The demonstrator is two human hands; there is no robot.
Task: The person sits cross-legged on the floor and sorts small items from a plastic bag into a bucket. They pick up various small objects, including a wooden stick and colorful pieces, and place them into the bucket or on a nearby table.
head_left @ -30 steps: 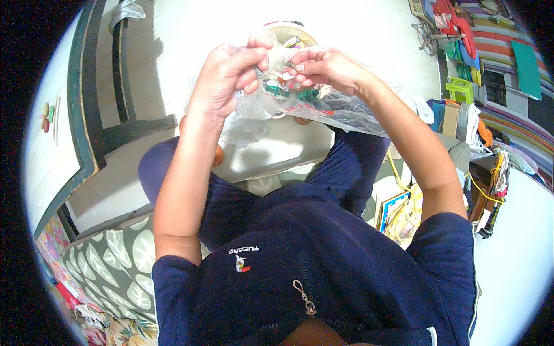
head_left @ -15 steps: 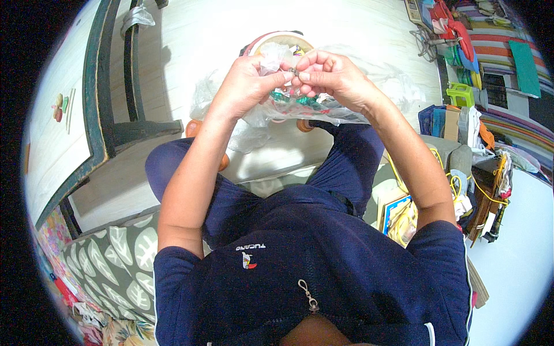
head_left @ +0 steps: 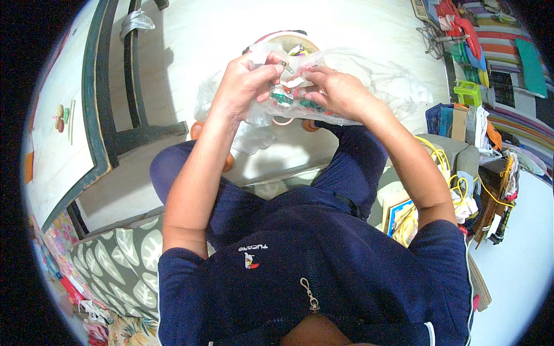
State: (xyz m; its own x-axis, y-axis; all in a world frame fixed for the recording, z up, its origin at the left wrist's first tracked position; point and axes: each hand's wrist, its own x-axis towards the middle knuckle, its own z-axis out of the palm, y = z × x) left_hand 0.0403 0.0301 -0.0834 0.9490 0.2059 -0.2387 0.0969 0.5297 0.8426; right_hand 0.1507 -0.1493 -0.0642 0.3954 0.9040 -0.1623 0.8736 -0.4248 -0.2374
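My left hand (head_left: 242,83) pinches a small metal piece (head_left: 285,66) between thumb and fingertips; its exact kind is too small to make out. My right hand (head_left: 345,95) is over a clear plastic bag (head_left: 398,86), thumb and fingers apart, with the fingertips among the bag's folds. Small green items (head_left: 281,98) and reddish bits lie in the bag, partly hidden by the hands and the plastic. Just beyond the hands stands a round cream-coloured container (head_left: 306,40) with yellow and purple things inside.
A dark-framed table (head_left: 99,92) stands at the left, with small items on its top. Beneath me is a leaf-patterned cushion (head_left: 115,265). To the right are a yellow cord (head_left: 441,158), boxes (head_left: 447,120), a lime-green plastic stool (head_left: 467,92) and piled household things.
My hands were together over the small metal piece. Now the right hand has moved away from it, down to the bag, while the left keeps the piece.
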